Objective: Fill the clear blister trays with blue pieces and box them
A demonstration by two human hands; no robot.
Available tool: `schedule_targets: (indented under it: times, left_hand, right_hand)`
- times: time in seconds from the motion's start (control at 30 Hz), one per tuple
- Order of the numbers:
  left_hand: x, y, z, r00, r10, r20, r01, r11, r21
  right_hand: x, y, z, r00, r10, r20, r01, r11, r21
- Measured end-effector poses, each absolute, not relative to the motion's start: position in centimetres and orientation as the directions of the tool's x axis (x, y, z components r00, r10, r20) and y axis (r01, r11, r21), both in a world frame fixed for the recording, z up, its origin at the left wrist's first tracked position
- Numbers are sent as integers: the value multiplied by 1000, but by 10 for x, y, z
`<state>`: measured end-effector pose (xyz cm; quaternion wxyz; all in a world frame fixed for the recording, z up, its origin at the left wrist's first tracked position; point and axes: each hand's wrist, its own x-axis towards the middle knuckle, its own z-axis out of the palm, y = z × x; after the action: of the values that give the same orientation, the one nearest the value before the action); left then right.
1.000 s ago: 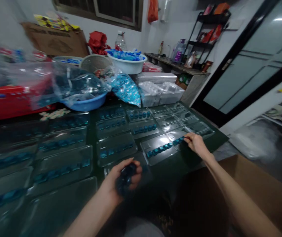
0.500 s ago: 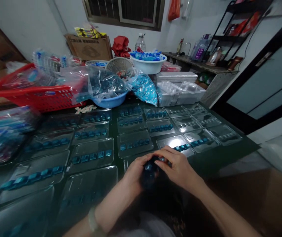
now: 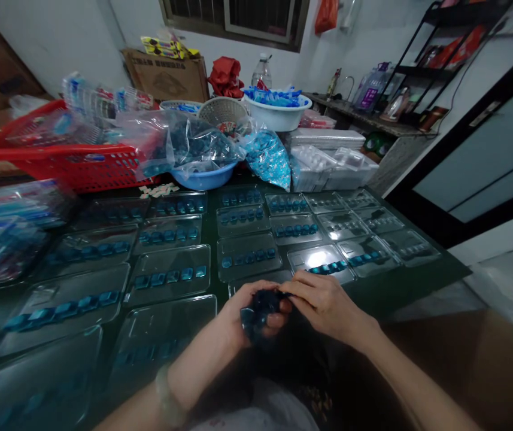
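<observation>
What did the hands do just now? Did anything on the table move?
The right hand came back from the clear plastic blister tray and moved in to meet the left hand, which still holds the dark blue bundle. The other trays of blue pods stayed in their rows, and the red basket stayed put.

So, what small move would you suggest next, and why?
I'd probably pinch one piece from the clump with the right hand and add it to the nearby tray: the left hand holds the clump, and that tray's row looks short.
</observation>
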<state>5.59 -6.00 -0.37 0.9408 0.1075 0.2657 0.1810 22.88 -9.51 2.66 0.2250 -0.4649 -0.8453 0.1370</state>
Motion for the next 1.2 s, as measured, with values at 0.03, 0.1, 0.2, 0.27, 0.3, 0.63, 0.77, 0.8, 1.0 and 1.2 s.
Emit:
schedule_targets:
  times: [0.03,0.1,0.2,0.27,0.3,0.63,0.77,0.8,1.0,1.2]
  left_hand:
    - [55,-63,-4,767,436,-470,-301,892,336]
    - [52,-70,0,696,538,-475,-355,833,424]
    - [41,-83,13,577,697,-426,-430,702,567]
    - [31,-90,25,538,745,-394,-433,645,629]
    - [27,-93,29,529,757,-383,-430,628,649]
    - [60,-73,-2,640,560,-526,-296,812,504]
    - [70,-67,-6,564,602,-565,-315,790,526]
    - [70,-68,-5,537,629,-562,-323,769,552]
    - [69,-73,-3,482,731,-484,-369,670,644]
    - [69,-71,-2,423,785,-452,-465,616,636]
  right_hand:
    - [228,-95,26,-453,852,263,709,524,-473]
    - [227,-93,23,-412,871,266,668,487,-562]
    - [225,-92,17,-302,927,223,585,365,-724]
    - [224,-92,13,-225,963,151,502,247,-829]
    - [224,-92,12,-200,973,114,458,196,-867]
    - [218,-96,4,51,981,189,538,132,-833]
    - [211,-98,0,74,981,178,522,114,-846]
    - [209,-98,0,64,984,164,494,111,-862]
    - [199,-96,-2,48,996,76,299,58,-953]
    - [194,-90,-3,66,996,61,260,42,-965]
